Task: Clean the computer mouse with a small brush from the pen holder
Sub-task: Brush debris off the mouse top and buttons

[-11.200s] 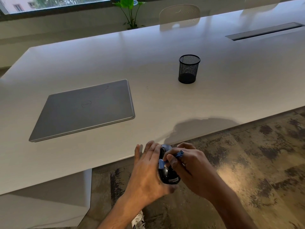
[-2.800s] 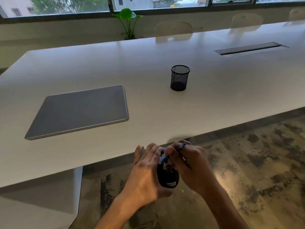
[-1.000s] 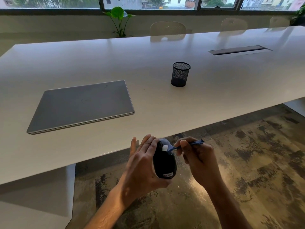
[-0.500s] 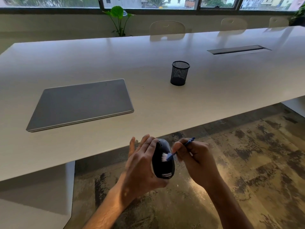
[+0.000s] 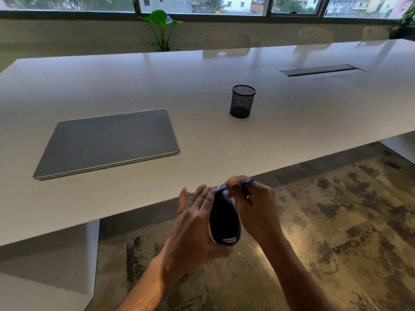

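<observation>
Below the table (image 5: pixel 224 135) edge, over the floor (image 5: pixel 336 221), I hold the mouse (image 5: pixel 224 221) in my left hand (image 5: pixel 193 230). Fingers wrap its left side, thumb under the rear end by the logo tag. Mouse is black, tilted up on end, front pointing toward the table. My right hand (image 5: pixel 256 207) pinches the brush (image 5: pixel 235 184) between thumb and fingertips, other fingers curled. Brush is small and blue, lying roughly level across the mouse's front end; its head touches the top of the mouse next to my left fingertips. Bristles are hidden by my fingers, can't tell exactly where they sit. Both hands are off the table, close together, touching around the mouse.

On the table: black mesh holder (image 5: pixel 243 101), upright, well beyond my hands, nothing visible sticking out of it. Closed grey laptop (image 5: pixel 110 142) lies flat to the left, well apart from the holder. Cable slot (image 5: pixel 321 70) far right. Chairs (image 5: pixel 226 41) and a plant (image 5: pixel 160 28) stand behind the table, under the windows.
</observation>
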